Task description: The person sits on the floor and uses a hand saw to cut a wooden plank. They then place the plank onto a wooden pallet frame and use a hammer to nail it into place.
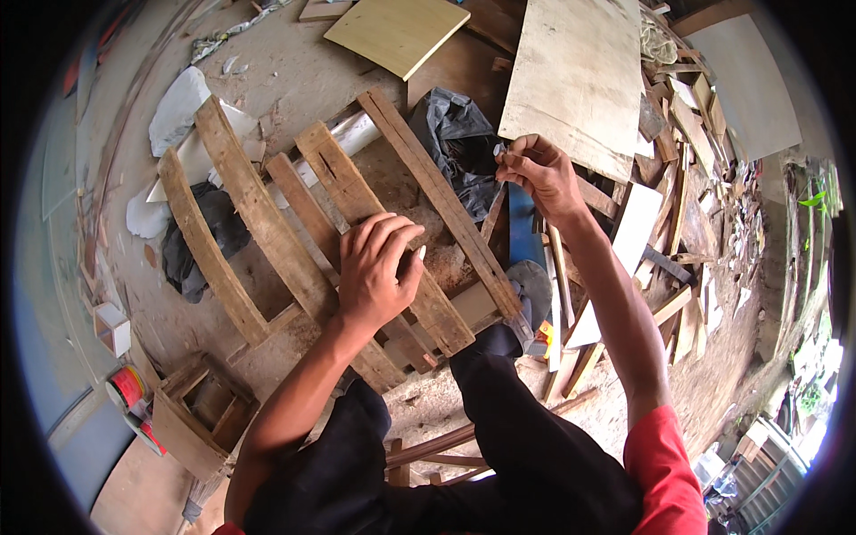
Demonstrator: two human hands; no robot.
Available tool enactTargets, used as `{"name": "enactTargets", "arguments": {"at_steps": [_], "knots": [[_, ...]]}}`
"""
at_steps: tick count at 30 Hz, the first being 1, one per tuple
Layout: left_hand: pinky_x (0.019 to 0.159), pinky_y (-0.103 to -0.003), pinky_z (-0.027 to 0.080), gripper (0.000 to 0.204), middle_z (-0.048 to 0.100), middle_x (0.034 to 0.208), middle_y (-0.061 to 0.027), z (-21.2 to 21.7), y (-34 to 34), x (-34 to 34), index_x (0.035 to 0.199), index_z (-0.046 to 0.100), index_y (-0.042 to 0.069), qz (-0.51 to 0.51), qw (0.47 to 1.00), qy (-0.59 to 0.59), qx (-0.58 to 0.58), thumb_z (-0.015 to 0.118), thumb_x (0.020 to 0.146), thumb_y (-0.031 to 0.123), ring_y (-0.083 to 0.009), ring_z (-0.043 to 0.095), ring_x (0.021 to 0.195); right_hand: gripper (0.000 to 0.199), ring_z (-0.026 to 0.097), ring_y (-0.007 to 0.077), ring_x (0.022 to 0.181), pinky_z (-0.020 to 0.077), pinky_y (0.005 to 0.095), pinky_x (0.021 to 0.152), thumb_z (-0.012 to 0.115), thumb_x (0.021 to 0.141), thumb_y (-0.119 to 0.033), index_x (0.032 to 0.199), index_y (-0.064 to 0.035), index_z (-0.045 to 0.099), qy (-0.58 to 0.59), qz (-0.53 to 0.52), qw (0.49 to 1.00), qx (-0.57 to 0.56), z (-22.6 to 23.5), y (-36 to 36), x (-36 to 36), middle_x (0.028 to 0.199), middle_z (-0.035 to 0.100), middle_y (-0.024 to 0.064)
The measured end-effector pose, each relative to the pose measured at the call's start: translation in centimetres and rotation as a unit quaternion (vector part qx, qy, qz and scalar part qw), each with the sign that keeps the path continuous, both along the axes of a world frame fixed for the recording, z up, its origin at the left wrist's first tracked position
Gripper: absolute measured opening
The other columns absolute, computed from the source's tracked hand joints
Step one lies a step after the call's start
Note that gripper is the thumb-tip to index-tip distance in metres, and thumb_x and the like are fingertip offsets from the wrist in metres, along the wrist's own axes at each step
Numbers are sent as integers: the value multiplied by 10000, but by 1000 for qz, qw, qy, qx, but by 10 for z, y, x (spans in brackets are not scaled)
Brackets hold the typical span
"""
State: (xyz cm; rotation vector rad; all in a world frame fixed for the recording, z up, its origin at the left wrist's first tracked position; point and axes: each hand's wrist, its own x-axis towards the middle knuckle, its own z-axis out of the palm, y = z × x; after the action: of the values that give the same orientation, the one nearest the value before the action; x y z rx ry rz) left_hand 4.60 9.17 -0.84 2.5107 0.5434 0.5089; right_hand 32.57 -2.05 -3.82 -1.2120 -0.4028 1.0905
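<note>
A pallet-like frame of wooden slats [241,214] lies on the ground before me, with gaps between its boards. My left hand [379,272] rests over one of the middle slats [343,183], fingers loosely bent and the thumb apart from them. To the right, raised beyond the frame's outermost beam [441,201], my right hand [539,174] is closed in a pinch. Between its fingertips shows a small thing with a pale round end [498,150]; its kind is too small to make out. A black plastic bag [450,134] lies behind that hand.
A large pale board [575,80] and a yellowish panel [397,34] lie at the far side. Scrap wood [687,196] is heaped on the right. At left are a wooden box [201,415] and a red-labelled can [126,387]. My knees [490,357] border the frame's near end.
</note>
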Motion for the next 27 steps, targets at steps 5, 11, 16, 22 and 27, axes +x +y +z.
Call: {"name": "enactTargets", "arguments": {"at_steps": [5, 11, 16, 22, 27], "knots": [[1012, -439, 363, 276, 632, 1165, -48, 0, 0, 1, 1124, 652, 93, -4, 1000, 3, 2, 664, 856, 157, -267, 544, 1193, 406, 700, 268, 919, 576, 363, 859, 652, 940, -88, 1259, 133, 533, -50, -8, 996, -72, 1, -1, 6, 1069, 665, 209], [1012, -437, 360, 268, 632, 1165, -48, -1, 1, 0, 1123, 654, 93, -6, 1000, 4, 4, 659, 863, 158, -266, 543, 1193, 356, 710, 229, 942, 583, 334, 826, 701, 937, -141, 1203, 70, 593, -123, 53, 987, -94, 18, 9, 6, 1046, 695, 137], [1009, -436, 360, 271, 632, 1165, -49, 0, 0, 1, 1122, 654, 91, -6, 1000, 2, 5, 662, 858, 149, -265, 543, 1193, 361, 713, 191, 881, 588, 306, 752, 711, 935, -204, 1180, 49, 634, -146, 54, 977, -146, 15, 11, 9, 993, 713, 106], [1010, -440, 363, 278, 631, 1163, -52, 1, 0, 1, 1127, 652, 87, -8, 1000, 5, 3, 663, 854, 142, -270, 541, 1196, 261, 649, 117, 682, 547, 258, 613, 728, 911, -222, 1058, -7, 744, -271, 43, 938, -209, 18, 8, 4, 841, 719, 68], [1013, -440, 364, 273, 631, 1167, -60, 1, 0, 1, 1124, 651, 83, -12, 1000, 2, 7, 662, 858, 144, -275, 541, 1193, 297, 599, 83, 623, 487, 252, 564, 730, 914, -278, 1041, -12, 756, -310, 36, 928, -203, 12, 17, 2, 738, 688, 36]]}}
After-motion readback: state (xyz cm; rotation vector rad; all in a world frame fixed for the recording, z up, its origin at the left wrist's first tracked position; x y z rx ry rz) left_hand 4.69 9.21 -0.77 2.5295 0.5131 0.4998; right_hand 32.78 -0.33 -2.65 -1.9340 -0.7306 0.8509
